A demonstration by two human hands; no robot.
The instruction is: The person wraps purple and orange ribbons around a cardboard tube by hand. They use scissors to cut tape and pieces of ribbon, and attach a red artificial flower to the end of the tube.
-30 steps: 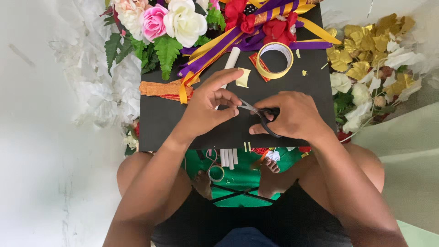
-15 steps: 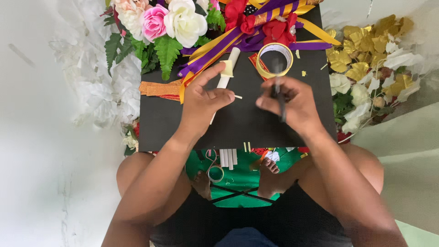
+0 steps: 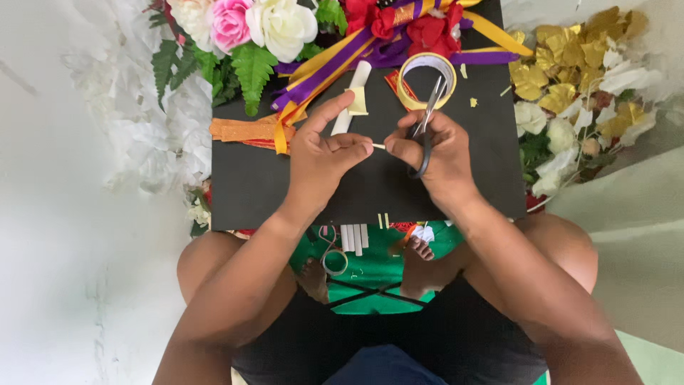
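We're mid-craft: left hand [image 3: 320, 153] and right hand [image 3: 434, 153] both pinch a tiny paper strip [image 3: 378, 146], scissors [image 3: 426, 128] looped on right fingers. Careful placing looks next.

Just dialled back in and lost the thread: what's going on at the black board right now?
A seated person works over a black board on their lap. The left hand and right hand pinch a small pale strip between their fingertips. The right hand also carries scissors, blades pointing away over a roll of tape. A white rolled tube, purple and yellow ribbons and artificial flowers lie along the board's far edge.
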